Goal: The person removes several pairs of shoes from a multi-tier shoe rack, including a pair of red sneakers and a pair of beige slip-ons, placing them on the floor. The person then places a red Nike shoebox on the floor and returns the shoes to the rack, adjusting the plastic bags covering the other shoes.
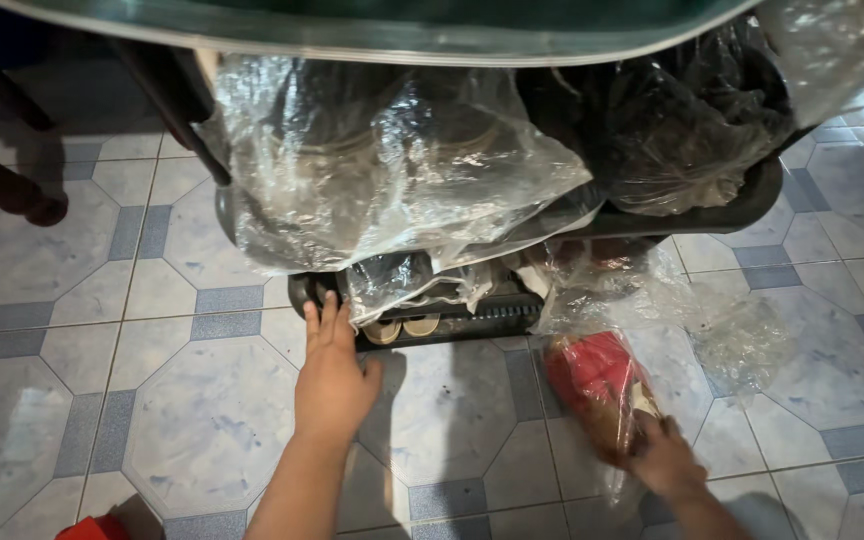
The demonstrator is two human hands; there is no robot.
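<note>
Kneeling or bending over the tiled floor (62, 290), the person works at the foot of a dark plastic shoe rack (472, 320), and everything here is placed by that rack.

At the rack's lower left corner, the left hand (332, 375) lies flat with fingers spread and extended, fingertips touching the bottom shelf's edge; it holds nothing. Just right of those fingers, on the bottom shelf, a pair of tan sandals (402, 327) pokes out from under a clear wrapper. Above, on the upper shelf, sits a large clear plastic bag (382, 170) of footwear, with a darker bag (692, 130) to its right.

In front of the rack's lower right corner, on the floor, lies a red shoe in a clear plastic bag (597, 385). The right hand (664, 458) is closed around its near end, gripping shoe and film together.

The bagged shoe looks light and fairly firm in the sole, but the thin film is probably slippery and loose, likely to slide over the shoe and to tear if pulled alone. The surest hold would seem to be through the plastic onto the shoe's heel or sole, not on the slack film trailing toward the rack.
</note>
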